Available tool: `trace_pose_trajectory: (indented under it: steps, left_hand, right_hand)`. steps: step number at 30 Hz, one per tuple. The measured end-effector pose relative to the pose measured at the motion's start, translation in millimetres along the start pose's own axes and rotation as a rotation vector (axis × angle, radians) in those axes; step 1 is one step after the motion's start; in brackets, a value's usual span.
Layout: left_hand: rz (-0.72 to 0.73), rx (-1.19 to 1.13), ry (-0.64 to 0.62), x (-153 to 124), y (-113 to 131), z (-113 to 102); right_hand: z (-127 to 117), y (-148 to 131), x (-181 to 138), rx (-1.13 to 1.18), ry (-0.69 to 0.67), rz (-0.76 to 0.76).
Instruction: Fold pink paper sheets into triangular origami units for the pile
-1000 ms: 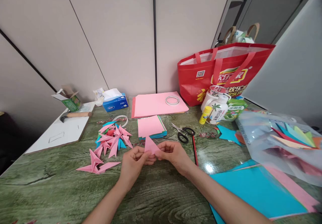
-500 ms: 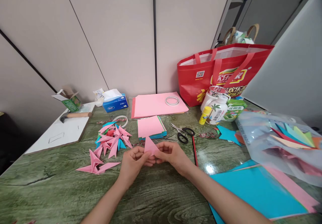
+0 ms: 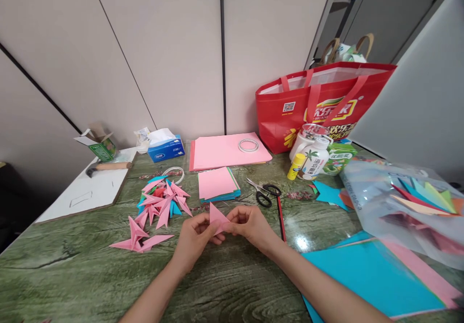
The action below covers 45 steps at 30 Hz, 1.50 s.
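Both hands meet over the green table (image 3: 72, 270), pinching one small pink folded paper triangle (image 3: 217, 216). My left hand (image 3: 195, 238) grips its lower left edge with curled fingers. My right hand (image 3: 250, 224) pinches its right side between thumb and fingers. The triangle's point sticks up between them. Just behind it lies a stack of pink square sheets (image 3: 216, 183) on blue ones. A heap of folded pink and blue paper shapes (image 3: 159, 202) lies to the left of my hands.
Black-handled scissors (image 3: 264, 191) and a red pencil (image 3: 280, 214) lie right of my hands. Large blue and pink sheets (image 3: 373, 274) cover the near right. A plastic bag of paper (image 3: 409, 202), glue bottles (image 3: 311, 156), a red shopping bag (image 3: 319, 103) and a tissue box (image 3: 166, 146) stand behind.
The pink triangle has tipped a little lower and leftward between my fingers; both hands stay in nearly the same place.
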<state>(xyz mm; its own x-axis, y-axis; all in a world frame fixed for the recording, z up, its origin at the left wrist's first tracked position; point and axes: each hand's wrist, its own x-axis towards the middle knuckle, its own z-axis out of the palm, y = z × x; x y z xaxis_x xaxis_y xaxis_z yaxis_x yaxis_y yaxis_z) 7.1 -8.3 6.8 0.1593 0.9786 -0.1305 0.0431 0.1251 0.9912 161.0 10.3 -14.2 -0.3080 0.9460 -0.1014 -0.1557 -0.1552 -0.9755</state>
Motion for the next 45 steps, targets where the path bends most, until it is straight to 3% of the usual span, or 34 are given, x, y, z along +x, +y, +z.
trace_pose_trajectory:
  steps: [5, 13, 19, 26, 33, 45]
  left_hand:
    - [0.048, -0.022, 0.130, -0.5, -1.0, -1.5]
    - [0.082, -0.034, 0.135, -0.6, 0.0, -2.5]
    - [0.093, -0.022, 0.099, -1.1, -1.4, -2.1]
    - [0.022, -0.171, 0.094, -1.2, -1.3, 0.0]
    - [-0.051, -0.264, -0.028, -1.1, 2.9, -0.7]
    - [-0.086, -0.361, 0.004, -1.1, 2.7, -3.0]
  right_hand:
    - [-2.3, -1.1, -0.6, 0.069, -0.051, 0.028]
    - [0.1, -6.4, -3.2, 0.170, -0.072, 0.088]
    - [0.2, -3.9, -1.4, 0.171, 0.007, 0.064]
    - [4.0, -11.3, -3.7, 0.131, 0.048, -0.051]
    - [3.1, -9.0, -2.6, 0.023, 0.039, -0.051]
    - [0.6, -5.9, -3.6, 0.368, -0.113, 0.104]
